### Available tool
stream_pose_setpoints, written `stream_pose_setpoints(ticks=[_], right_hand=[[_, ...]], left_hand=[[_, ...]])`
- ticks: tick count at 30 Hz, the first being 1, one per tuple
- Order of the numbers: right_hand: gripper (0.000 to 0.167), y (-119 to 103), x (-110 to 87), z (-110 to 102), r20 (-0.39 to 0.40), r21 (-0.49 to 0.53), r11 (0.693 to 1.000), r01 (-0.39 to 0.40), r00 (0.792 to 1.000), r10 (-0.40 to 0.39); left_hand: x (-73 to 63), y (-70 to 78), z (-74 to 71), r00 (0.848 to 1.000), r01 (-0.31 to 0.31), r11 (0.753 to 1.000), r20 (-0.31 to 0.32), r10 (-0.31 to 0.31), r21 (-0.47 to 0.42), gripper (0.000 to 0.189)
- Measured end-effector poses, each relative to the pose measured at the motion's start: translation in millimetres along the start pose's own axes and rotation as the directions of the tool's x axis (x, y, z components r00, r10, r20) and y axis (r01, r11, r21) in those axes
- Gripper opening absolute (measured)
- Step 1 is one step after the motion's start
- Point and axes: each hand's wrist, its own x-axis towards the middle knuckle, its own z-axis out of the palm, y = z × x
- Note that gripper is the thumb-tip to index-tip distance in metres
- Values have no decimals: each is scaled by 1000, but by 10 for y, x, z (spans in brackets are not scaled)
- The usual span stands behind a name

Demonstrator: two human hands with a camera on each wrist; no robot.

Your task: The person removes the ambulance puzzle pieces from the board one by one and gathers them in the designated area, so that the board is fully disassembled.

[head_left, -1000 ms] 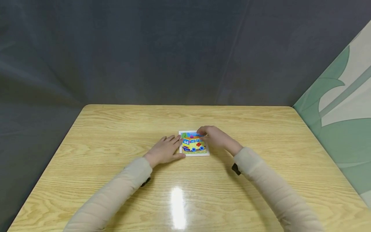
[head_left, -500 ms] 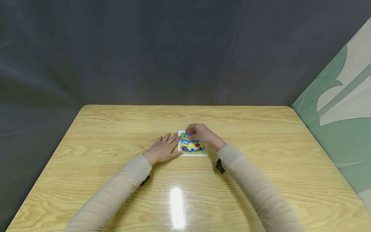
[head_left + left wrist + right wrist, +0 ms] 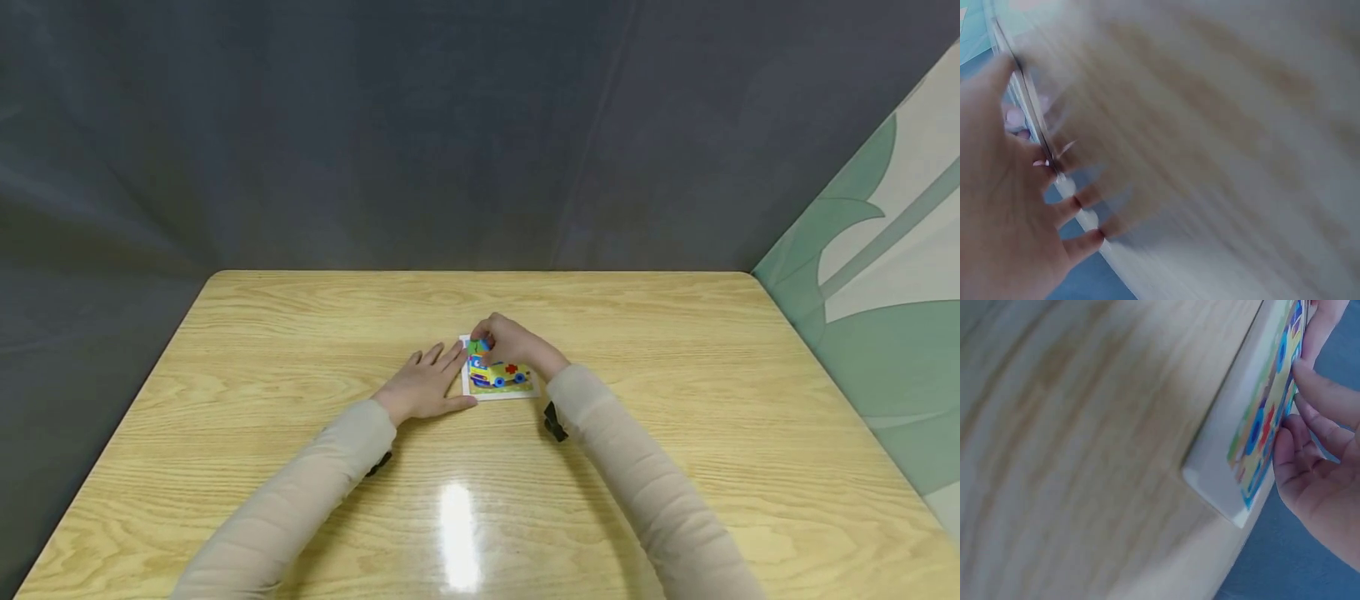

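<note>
On my head feed, the ambulance picture board [image 3: 512, 382] lies flat near the middle of the wooden table [image 3: 315, 350], between both hands. I'd guess it sits there so either one can reach it without stretching.

The left hand [image 3: 426, 389] is spread, fingers straight, with thumb and forefinger framing the board's left edge. I read that as a brace against sliding; its own wrist feed is too blurred for me to check how firmly it presses.

The right hand [image 3: 517, 343] arches over the board's upper part with fingers bent, and covers part of the picture from me. My right wrist feed shows fingertips touching the printed face, well inside the white border [image 3: 1216, 478]. Whether they pinch a loose piece or only rest there, I can't tell. Coming in from above and the right leaves the left edge to the bracing hand, which looks to me like a sensible split.
</note>
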Motion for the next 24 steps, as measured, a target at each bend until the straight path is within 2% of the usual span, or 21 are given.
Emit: stream_pose_setpoints(ticks=[6, 10, 24], right_hand=[[38, 52, 15, -2, 22, 16, 1000, 20, 1000, -21], [39, 68, 15, -2, 32, 9, 1000, 22, 999, -23], [39, 49, 44, -4, 53, -43, 999, -8, 999, 11]], left_hand=[[0, -16, -27, 1000, -5, 1000, 27, 5, 0, 78], [4, -21, -33, 1000, -7, 1000, 18, 7, 8, 74], [-10, 2, -35, 1000, -14, 998, -6, 14, 57, 75]])
